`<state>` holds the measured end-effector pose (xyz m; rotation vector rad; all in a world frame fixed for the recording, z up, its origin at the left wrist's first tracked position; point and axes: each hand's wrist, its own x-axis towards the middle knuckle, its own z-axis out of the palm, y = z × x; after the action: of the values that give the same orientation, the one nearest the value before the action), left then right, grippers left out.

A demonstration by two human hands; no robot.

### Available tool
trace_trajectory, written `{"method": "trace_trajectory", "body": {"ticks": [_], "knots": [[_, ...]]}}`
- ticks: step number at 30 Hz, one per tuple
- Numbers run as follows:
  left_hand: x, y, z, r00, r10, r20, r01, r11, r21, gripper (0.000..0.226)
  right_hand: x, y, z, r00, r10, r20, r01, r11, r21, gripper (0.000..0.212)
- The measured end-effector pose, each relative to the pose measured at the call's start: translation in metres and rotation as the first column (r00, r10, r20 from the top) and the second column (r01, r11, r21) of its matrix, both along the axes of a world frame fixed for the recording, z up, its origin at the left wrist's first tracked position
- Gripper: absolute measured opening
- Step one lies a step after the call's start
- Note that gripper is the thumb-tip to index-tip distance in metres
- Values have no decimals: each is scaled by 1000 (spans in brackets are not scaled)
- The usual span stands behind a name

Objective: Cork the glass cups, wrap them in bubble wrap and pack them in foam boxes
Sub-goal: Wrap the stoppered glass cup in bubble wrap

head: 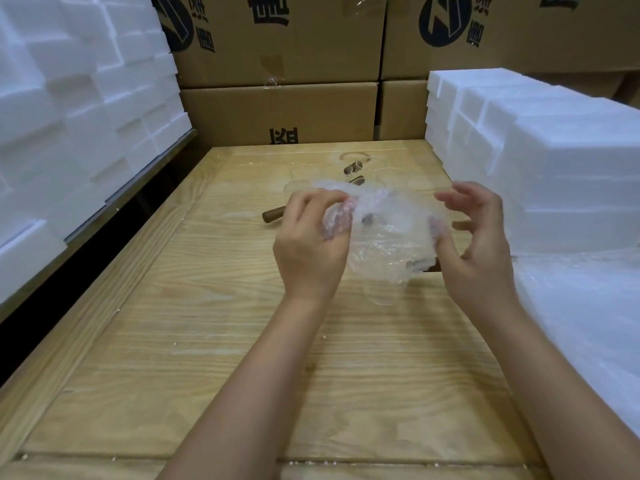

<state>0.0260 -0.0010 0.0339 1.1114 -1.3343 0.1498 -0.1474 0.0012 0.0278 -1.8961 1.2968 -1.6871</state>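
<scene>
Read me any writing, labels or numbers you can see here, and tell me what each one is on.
Upper left carton: round dark logo and large Chinese characters, upside down, cut off; not readable.
Upper right carton: same logo and characters, cut off; not readable.
Lower carton: one dark character, half hidden by the table; not readable.
Foam boxes, bubble wrap: no text.

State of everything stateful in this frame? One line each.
bubble wrap: bunched, held above the table, contents unclear
left hand: fingers curled into the bubble wrap
right hand: thumb on the wrap, fingers lifted off
cork: loose, lying on its side on the table
foam boxes: stacked at right
cartons: closed, stacked behind
</scene>
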Motion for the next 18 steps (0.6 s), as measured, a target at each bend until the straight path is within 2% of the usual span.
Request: {"method": "trace_trajectory", "body": {"ticks": [3, 6, 8, 12, 15, 18], "knots": [[2, -10, 13, 995, 64, -77, -63, 998, 8, 12, -10, -3, -4, 998, -61, 31, 49, 955, 294, 23], [4, -14, 18, 989, 104, -105, -102, 995, 22, 16, -17, -7, -10, 995, -15, -95, 67, 815, 575, 29], [5, -16, 16, 988, 113, -108, -111, 993, 29, 19, -17, -8, -11, 995, 22, -97, 50, 732, 679, 33], [9, -17, 11, 987, 114, -116, -112, 993, 29, 19, -21, -9, -13, 990, 67, -127, 47, 681, 731, 21], [9, -17, 7, 987, 109, -117, -106, 994, 32, 20, -27, -8, -10, 991, 105, 78, -128, 662, 738, 17], [10, -16, 4, 989, 93, -118, -90, 996, 26, 21, -40, -6, -2, 970, 153, 192, -244, 658, 712, 17]]}}
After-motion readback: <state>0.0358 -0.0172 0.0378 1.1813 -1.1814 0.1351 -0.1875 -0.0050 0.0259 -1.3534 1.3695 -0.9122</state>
